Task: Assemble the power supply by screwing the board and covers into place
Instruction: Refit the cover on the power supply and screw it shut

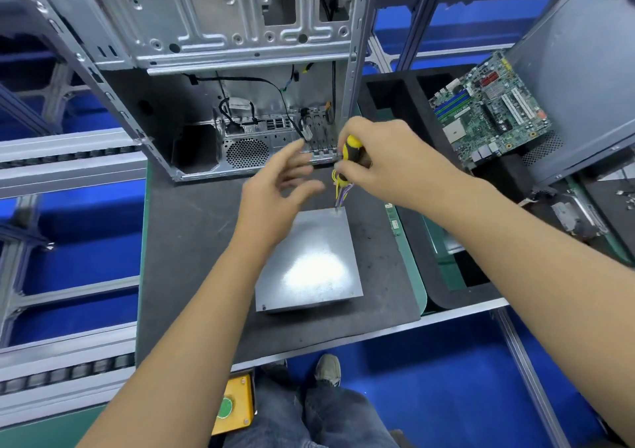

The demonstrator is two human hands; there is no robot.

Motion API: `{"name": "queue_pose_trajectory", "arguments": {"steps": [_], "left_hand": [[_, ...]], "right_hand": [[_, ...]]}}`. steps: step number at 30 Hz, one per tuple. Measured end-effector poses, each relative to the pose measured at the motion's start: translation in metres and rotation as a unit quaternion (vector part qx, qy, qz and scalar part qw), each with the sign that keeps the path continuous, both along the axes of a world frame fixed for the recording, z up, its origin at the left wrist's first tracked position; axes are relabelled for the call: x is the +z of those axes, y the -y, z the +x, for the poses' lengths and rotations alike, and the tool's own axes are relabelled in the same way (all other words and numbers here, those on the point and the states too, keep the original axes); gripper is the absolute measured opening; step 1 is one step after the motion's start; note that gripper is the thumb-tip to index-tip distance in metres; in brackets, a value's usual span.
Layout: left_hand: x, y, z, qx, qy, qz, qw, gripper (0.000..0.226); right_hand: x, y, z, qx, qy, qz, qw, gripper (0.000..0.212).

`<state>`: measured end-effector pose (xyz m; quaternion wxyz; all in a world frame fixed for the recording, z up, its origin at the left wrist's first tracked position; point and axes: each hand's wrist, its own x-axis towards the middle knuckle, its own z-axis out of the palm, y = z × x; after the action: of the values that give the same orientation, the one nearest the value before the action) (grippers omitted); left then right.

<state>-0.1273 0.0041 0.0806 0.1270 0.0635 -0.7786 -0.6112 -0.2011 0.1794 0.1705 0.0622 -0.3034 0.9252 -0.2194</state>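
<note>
Hands first: the left hand [275, 186] hovers with loose fingers, holding nothing; the right hand [381, 159] grips a screwdriver [350, 148] over the power supply's [309, 262] far corner. Its cover looks seated mid-counter [192, 241]; final screws probably remain.

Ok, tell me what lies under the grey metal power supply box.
The grey metal power supply box rests flat on a dark grey foam mat. Beyond its far edge, yellow and purple wires show. Anything directly beneath the box is hidden.
</note>
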Motion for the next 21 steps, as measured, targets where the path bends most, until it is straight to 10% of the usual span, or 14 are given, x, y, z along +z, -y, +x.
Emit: {"name": "queue_pose_trajectory", "arguments": {"steps": [6, 21], "left_hand": [[-0.042, 0.065, 0.043, 0.121, 0.077, -0.135, 0.980, 0.020], [-0.062, 0.058, 0.045, 0.107, 0.069, -0.154, 0.980, 0.012]], "right_hand": [[-0.020, 0.017, 0.004, -0.122, 0.134, -0.280, 0.943, 0.012], [-0.065, 0.061, 0.022, -0.217, 0.265, -0.402, 0.849, 0.007]]}}
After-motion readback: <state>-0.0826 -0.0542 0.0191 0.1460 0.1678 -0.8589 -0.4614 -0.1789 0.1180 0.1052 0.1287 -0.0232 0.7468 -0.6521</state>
